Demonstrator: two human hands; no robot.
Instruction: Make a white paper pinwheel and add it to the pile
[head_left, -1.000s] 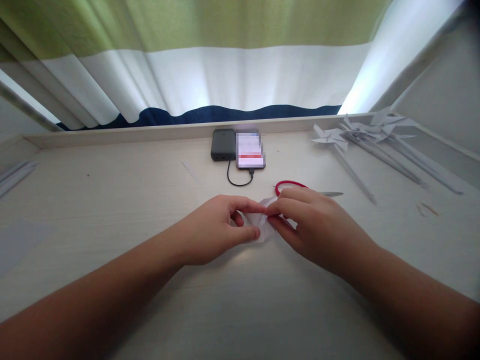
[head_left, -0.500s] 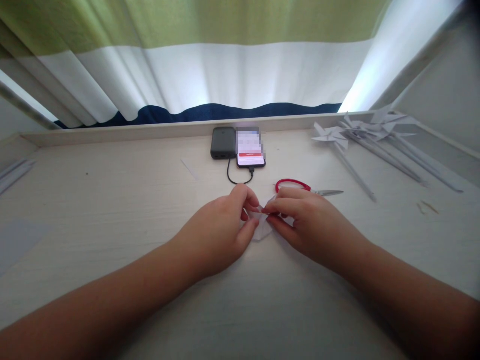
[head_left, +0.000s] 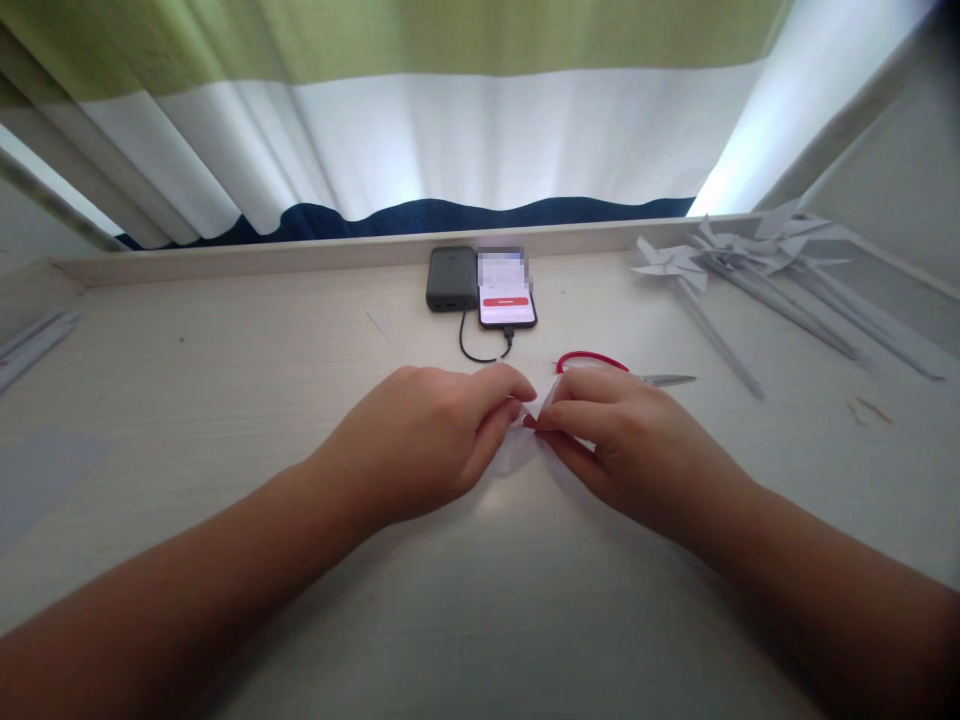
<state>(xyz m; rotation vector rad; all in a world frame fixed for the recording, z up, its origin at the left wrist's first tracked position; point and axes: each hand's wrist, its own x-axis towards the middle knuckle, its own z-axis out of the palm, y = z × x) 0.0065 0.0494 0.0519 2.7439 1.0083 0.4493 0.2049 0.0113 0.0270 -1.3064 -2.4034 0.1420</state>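
Both hands meet over a small piece of thin white paper [head_left: 516,452], mostly covered by my fingers. My left hand [head_left: 431,430] is closed, its thumb and forefinger pinching the paper's left side. From the right, my right hand [head_left: 619,430] grips the paper between thumb and fingers, with a white corner poking up at its fingertips. The exact folds of the paper are hidden. Just behind my right hand lies a pair of scissors [head_left: 596,357] with red handles, blades pointing right.
A black power bank [head_left: 451,280] is cabled to a lit phone [head_left: 506,300] at the back. Several paper pinwheels [head_left: 671,262] on rolled sticks lie at the back right, with small yellowish bits [head_left: 874,411] nearby. A paper sheet [head_left: 45,475] and rolled paper [head_left: 34,345] lie left.
My left fingers have shifted along the paper, and the left thumb has come up against the forefinger. My right hand stays pinched in place. The view has moved slightly.
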